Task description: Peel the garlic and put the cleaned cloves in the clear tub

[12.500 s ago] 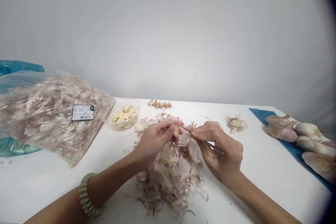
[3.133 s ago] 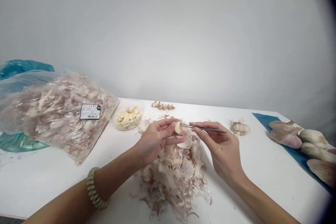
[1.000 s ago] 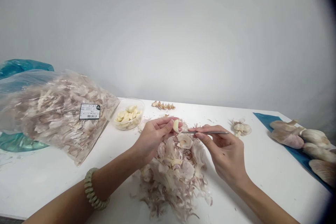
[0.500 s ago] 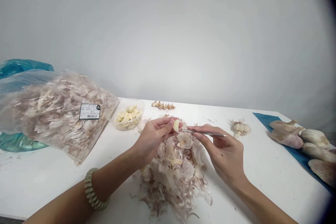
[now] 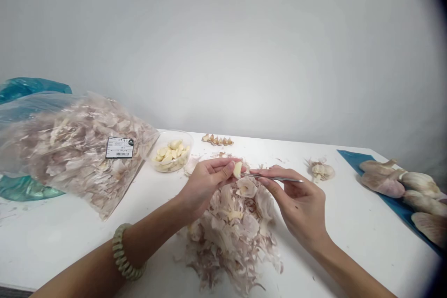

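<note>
Hands held apart but close, fingertips nearly meeting above the centre of the table; the left hand (image 5: 206, 184) pinches a pale garlic clove (image 5: 238, 169) between thumb and fingers, palm turned inward; the clove stands just beyond the left fingertips, above the pile of skins and not resting on it; the right hand (image 5: 296, 200) grips a slender steel tool (image 5: 275, 178) between thumb and fingers, its shaft lying nearly level and its tip at the lower edge of the clove; a coiled bracelet (image 5: 124, 251) encircles the left wrist; directly beneath the hands lies a loose pile of papery garlic skins (image 5: 232, 228) on the white table (image 5: 349, 223); to the left stands a clear plastic tub (image 5: 190, 142) holding peeled garlic cloves (image 5: 171, 154); further left lies a transparent bag (image 5: 70, 149) packed with skins, bearing a printed price label (image 5: 119, 147) and resting beside a teal plastic bag (image 5: 31, 89); behind the pile, near the far table edge, a row of small unpeeled cloves (image 5: 217, 140) lies in a line; to the right sits a broken garlic bulb (image 5: 320, 171) with loose skin; at far right, whole garlic bulbs (image 5: 415, 186) lie on a blue sheet (image 5: 363, 163), which runs along the table's right side.
</note>
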